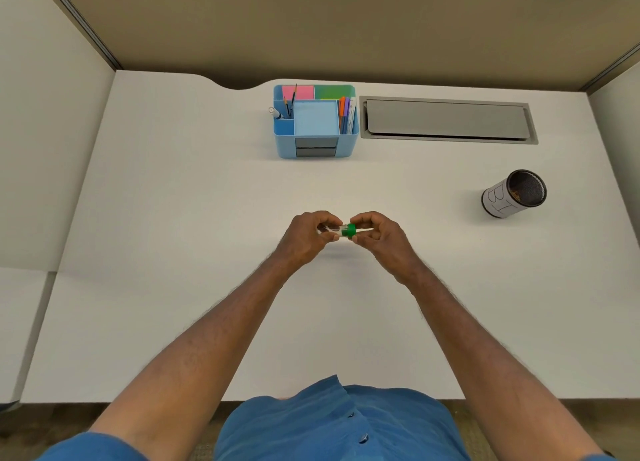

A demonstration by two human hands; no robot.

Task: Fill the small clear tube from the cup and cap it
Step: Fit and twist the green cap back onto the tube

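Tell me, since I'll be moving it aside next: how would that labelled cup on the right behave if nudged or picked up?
The cup is tall and narrow and stands alone on the table, so a high push would probably tip it. As a cylinder it would likely roll once down. It looks thin-walled, so probably light, though its dark contents can't be judged.

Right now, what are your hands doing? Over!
Left hand grips clear tube. Right hand pinches green cap. Cup stands far right. Nothing in the way.
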